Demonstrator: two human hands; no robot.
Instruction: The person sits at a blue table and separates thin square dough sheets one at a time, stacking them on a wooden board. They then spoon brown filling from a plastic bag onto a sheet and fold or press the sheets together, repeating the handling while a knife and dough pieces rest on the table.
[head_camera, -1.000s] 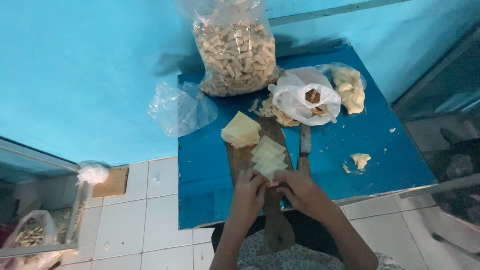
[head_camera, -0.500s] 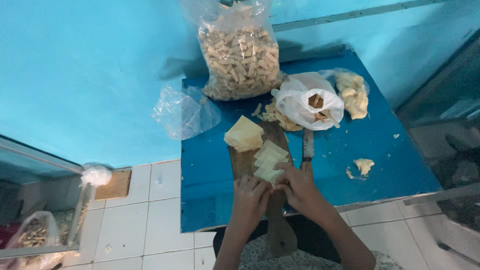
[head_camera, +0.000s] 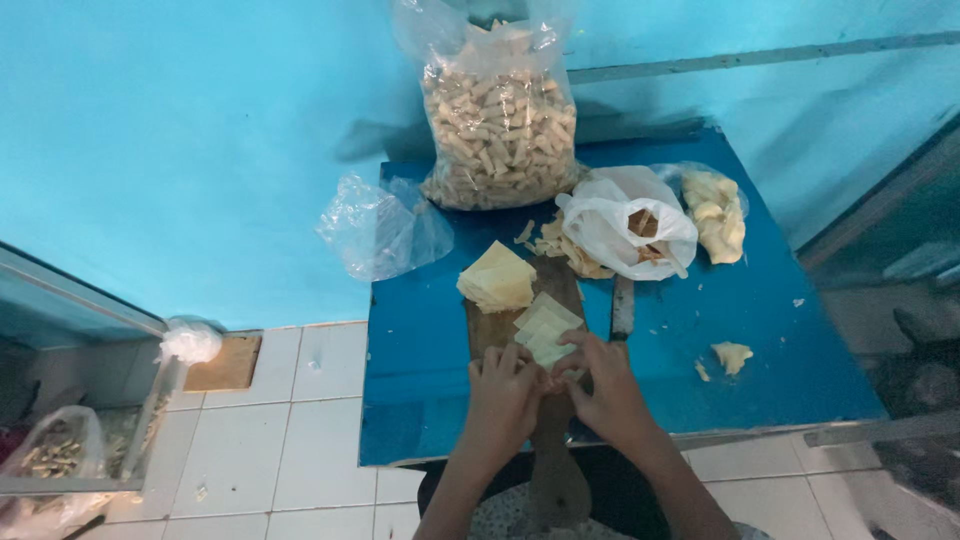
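Lying fanned out on the wooden cutting board, a small spread of pale yellow square wrapper sheets, thin, flat and overlapping at their corners, soft-edged and matt; set just far of both hands, with its near corner touching the fingertips. Left hand curled inward over the board, fingers bent and close together, pinching at something small between the two hands, too hidden to tell what. Right hand likewise curled, thumb and forefinger reaching to the near edge of the sheets, fingers narrow and resting on the lowest sheet; not clear whether a sheet is truly gripped or merely touched. Both hands meeting knuckle to knuckle at the middle of the board, on the near part of the blue table. Farther along the board and slightly left, a thicker stack of the same pale squares, apart from the fanned sheets. Right of the board, a knife lying flat, near the right hand but not touched. Far on the table, a large clear bag of rolled snacks upright against the turquoise wall; right of it a white plastic bag and a lump of pale dough; at the far left corner an empty crumpled clear bag; a small dough scrap lying on the right
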